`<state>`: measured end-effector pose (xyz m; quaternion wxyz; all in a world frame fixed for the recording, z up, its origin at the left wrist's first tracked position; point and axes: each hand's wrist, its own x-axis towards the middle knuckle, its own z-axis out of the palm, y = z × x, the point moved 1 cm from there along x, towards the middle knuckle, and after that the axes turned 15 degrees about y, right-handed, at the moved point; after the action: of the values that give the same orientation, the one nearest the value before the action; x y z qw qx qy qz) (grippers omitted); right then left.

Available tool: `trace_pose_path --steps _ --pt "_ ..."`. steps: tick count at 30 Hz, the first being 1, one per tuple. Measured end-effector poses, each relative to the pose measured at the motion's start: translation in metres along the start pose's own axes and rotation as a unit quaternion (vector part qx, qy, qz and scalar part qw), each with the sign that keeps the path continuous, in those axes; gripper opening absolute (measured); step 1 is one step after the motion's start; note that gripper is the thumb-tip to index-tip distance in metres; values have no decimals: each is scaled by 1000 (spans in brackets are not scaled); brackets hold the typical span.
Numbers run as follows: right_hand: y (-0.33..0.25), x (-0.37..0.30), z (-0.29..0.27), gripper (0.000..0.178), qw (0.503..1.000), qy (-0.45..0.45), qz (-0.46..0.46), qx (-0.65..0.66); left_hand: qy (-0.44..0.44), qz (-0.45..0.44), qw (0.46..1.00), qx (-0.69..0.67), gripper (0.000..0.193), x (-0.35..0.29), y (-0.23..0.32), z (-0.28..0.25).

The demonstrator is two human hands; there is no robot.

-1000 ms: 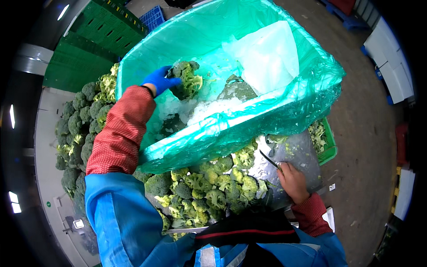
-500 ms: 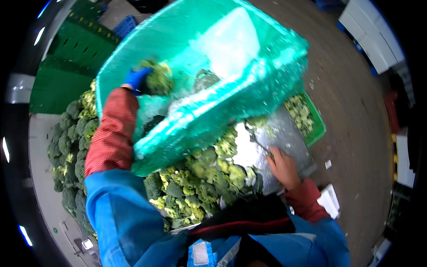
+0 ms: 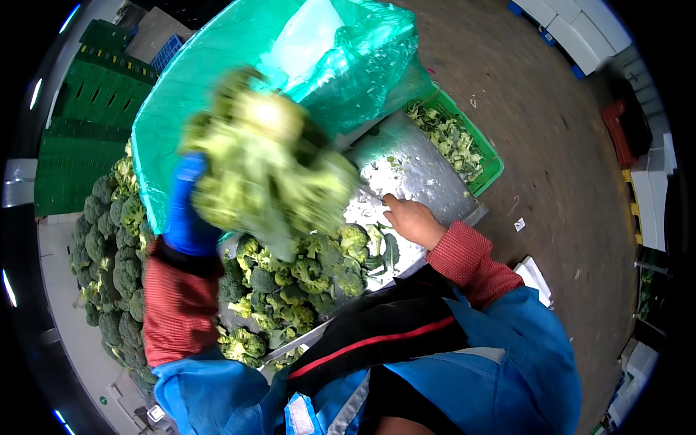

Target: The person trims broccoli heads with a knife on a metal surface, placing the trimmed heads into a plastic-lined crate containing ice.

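Note:
My left hand (image 3: 190, 206), in a blue glove, is closed on a large broccoli head (image 3: 272, 163). Its pale cut stem faces up, and leafy stalks hang down, smeared by motion. The head is raised in front of the green plastic liner bag (image 3: 185, 94). My bare right hand (image 3: 415, 223) grips a knife (image 3: 371, 193) over the wet metal worktop (image 3: 413, 167). Only a thin part of the blade shows; the handle is hidden in my fingers. Trimmed broccoli pieces (image 3: 297, 283) are heaped on the worktop between my arms.
A tall pile of broccoli (image 3: 109, 254) stands at the left, near stacked green crates (image 3: 90, 109). Beyond the worktop, a green basket (image 3: 493, 170) contains cut scraps. White boxes (image 3: 580, 29) stand at the far right. Bits of litter lie on the brown floor (image 3: 536, 145).
My left hand has lifted the broccoli out of the lined container and brought it nearer, toward the worktop. My right hand, still holding the knife, has shifted up and left in view.

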<state>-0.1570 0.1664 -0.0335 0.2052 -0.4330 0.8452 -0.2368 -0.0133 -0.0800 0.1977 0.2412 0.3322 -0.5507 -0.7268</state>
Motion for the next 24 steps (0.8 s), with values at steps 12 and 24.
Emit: trace_pose_path --steps 12,24 --pt "41 -48 -64 24 965 120 156 172 207 -94 970 85 57 12 -284 86" --pt "20 -35 -53 15 986 135 25 -98 217 43 968 116 65 -1 -281 112"
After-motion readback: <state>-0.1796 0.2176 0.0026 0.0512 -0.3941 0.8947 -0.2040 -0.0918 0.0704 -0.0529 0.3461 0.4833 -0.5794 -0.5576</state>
